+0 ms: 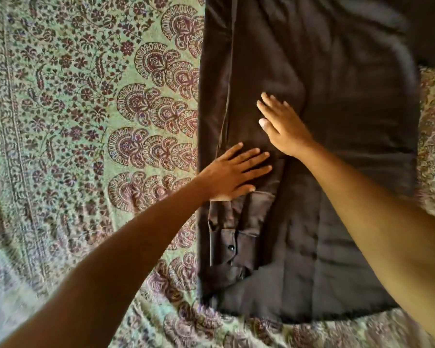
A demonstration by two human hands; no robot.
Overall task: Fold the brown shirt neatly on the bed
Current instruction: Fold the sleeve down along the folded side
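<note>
The brown shirt (342,121) lies flat on the bed as a long dark rectangle that runs from the top of the view to near the bottom. Its left side is folded inward, and a sleeve with a buttoned cuff (230,247) lies along that fold. My left hand (234,172) rests flat, fingers spread, on the folded sleeve near the shirt's left edge. Just above and to the right of it, my right hand (284,129) lies palm down on the fabric, fingers apart. Neither hand grips the cloth.
A green bedspread (86,121) with a maroon paisley and flower print covers the bed to the left of the shirt, below it and at the right edge. A lighter blurred strip shows at the far left.
</note>
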